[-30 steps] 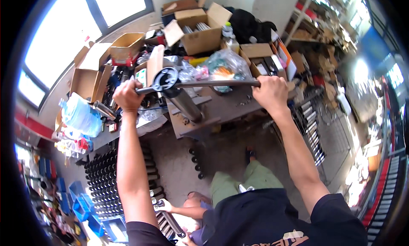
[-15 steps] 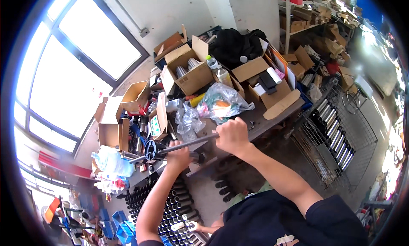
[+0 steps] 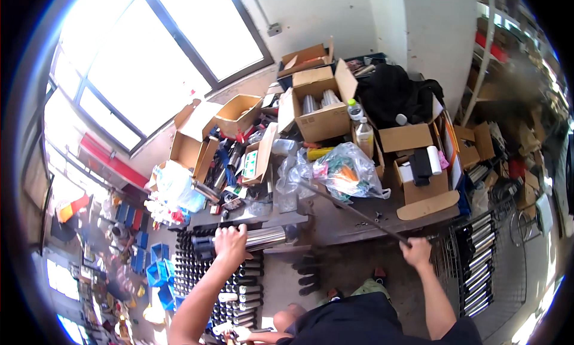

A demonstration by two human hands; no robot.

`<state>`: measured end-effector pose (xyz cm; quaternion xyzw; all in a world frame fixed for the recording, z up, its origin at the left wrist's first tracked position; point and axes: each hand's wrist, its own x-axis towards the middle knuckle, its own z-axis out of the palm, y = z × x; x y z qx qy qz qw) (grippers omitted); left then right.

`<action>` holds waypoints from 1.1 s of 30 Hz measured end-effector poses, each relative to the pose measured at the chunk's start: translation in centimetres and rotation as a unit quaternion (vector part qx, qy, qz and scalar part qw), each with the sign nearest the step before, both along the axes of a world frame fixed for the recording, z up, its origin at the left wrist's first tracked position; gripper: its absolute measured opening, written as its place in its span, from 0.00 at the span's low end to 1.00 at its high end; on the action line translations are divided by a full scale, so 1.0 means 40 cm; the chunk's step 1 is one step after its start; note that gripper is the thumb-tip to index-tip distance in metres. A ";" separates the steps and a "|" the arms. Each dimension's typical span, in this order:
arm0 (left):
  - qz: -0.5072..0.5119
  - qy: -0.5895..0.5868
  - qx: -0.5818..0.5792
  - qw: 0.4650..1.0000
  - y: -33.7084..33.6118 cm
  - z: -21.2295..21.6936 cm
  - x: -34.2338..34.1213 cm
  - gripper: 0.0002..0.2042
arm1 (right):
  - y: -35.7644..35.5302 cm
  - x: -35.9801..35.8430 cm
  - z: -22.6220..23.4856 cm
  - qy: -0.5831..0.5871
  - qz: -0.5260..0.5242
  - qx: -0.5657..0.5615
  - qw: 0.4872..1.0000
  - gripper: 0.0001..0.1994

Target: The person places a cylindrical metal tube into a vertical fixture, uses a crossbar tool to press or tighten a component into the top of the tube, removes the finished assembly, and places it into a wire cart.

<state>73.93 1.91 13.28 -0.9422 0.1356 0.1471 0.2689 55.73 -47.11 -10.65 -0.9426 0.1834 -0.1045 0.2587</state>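
My left hand grips a shiny metal cylinder with a dark end piece, held level in front of the workbench edge. My right hand is closed around the near end of a long thin dark metal rod, which slants up and left over the grey workbench toward a clear plastic bag of coloured items. The rod and the cylinder are apart.
Open cardboard boxes, bottles, a black bag and loose parts crowd the bench. Racks of dark and chrome tubes stand below at left; more tubes sit in a wire cart at right. Large windows lie behind.
The rod and the cylinder assembly have come apart: my left hand now holds the cylinder to the left, my right hand has drawn the rod out toward the right. The view has tilted.
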 end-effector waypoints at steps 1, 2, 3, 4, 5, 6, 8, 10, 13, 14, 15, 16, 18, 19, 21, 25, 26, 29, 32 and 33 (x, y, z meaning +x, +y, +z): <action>0.040 -0.044 -0.066 0.996 0.038 0.023 -0.076 0.44 | 0.053 -0.039 -0.051 0.037 -0.010 0.025 0.999 0.18; 0.143 -0.011 -0.158 0.977 0.047 0.030 -0.126 0.40 | 0.100 -0.068 -0.099 0.086 -0.034 0.062 0.994 0.19; 0.241 0.017 -0.249 0.938 0.048 0.027 -0.173 0.38 | 0.145 -0.083 -0.142 0.134 -0.057 0.099 0.984 0.19; 0.294 0.057 -0.426 0.854 0.080 -0.048 -0.227 0.36 | 0.188 -0.085 -0.180 0.170 -0.067 0.132 0.974 0.20; 0.328 0.094 -0.588 0.733 0.103 -0.128 -0.265 0.34 | 0.223 -0.072 -0.209 0.208 -0.079 0.160 0.962 0.20; 0.406 0.156 -0.671 0.601 0.059 -0.150 -0.277 0.34 | 0.243 -0.048 -0.228 0.227 -0.091 0.193 0.950 0.19; 0.465 0.270 -0.785 0.308 -0.030 -0.210 -0.300 0.37 | 0.266 -0.011 -0.325 0.243 -0.112 0.294 0.918 0.18; 0.417 0.325 -0.847 0.064 -0.069 -0.242 -0.350 0.42 | 0.317 0.057 -0.436 0.281 -0.078 0.463 0.837 0.17; 0.338 0.356 -0.859 -0.147 -0.142 -0.250 -0.346 0.45 | 0.336 0.141 -0.472 0.338 -0.067 0.628 0.698 0.15; 0.333 0.348 -0.861 -0.162 -0.154 -0.248 -0.348 0.45 | 0.346 0.159 -0.473 0.327 -0.064 0.633 0.699 0.13; 0.329 0.341 -0.864 -0.173 -0.160 -0.243 -0.347 0.45 | 0.357 0.171 -0.474 0.314 -0.062 0.641 0.697 0.12; 0.326 0.327 -0.876 -0.139 -0.160 -0.239 -0.343 0.44 | 0.370 0.183 -0.472 0.307 -0.066 0.643 0.699 0.13; 0.353 0.315 -0.876 -0.097 -0.157 -0.220 -0.333 0.44 | 0.367 0.190 -0.491 0.308 -0.060 0.629 0.711 0.16; 0.380 0.299 -0.873 -0.059 -0.156 -0.196 -0.324 0.44 | 0.352 0.184 -0.506 0.315 -0.051 0.614 0.722 0.19; 0.403 0.261 -0.877 0.001 -0.140 -0.192 -0.315 0.44 | 0.344 0.152 -0.467 0.307 -0.029 0.636 0.707 0.25; 0.407 0.169 -0.892 0.096 -0.127 -0.118 -0.311 0.40 | 0.293 0.084 -0.457 0.291 -0.121 0.622 0.717 0.31; 0.393 0.154 -0.899 0.116 -0.122 -0.099 -0.310 0.39 | 0.274 0.055 -0.461 0.281 -0.144 0.634 0.706 0.31; 0.349 0.117 -0.914 0.169 -0.117 -0.055 -0.302 0.39 | 0.196 -0.037 -0.484 0.274 -0.209 0.623 0.702 0.30; 0.323 0.083 -0.920 0.205 -0.120 -0.043 -0.294 0.38 | 0.112 -0.135 -0.525 0.265 -0.250 0.586 0.724 0.25; 0.311 0.070 -0.922 0.219 -0.120 -0.037 -0.289 0.38 | 0.088 -0.166 -0.545 0.256 -0.255 0.573 0.736 0.23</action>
